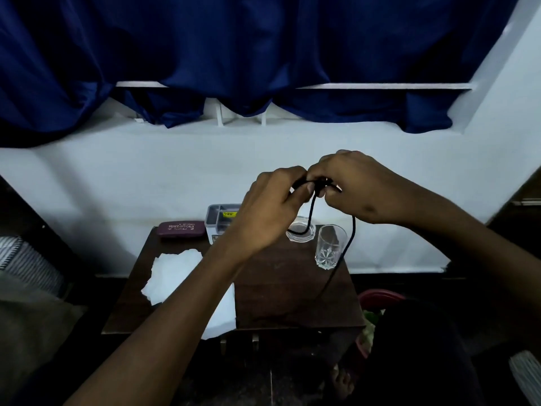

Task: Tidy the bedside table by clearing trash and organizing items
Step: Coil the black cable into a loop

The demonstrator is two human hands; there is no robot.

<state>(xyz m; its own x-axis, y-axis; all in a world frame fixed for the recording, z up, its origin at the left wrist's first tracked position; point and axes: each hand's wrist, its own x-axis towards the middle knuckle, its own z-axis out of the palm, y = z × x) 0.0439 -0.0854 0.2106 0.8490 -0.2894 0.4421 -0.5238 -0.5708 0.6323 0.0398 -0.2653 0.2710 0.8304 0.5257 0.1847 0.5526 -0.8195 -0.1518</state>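
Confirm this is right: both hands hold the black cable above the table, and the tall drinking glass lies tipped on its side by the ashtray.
Wrong in one respect: the head view shows the tall drinking glass standing upright beside the ashtray. Both hands, left and right, do hold the black cable above the table.

We find open passage over the bare right half of the tabletop [292,288], in front of the tumbler [330,247] and the glass dish [301,233]. A black cable [336,268] hangs across that side from our hands [272,209]. On the left, white tissues [175,276] cover the wood; the spectacle case [180,229] and a box [219,221] block the back edge by the wall.
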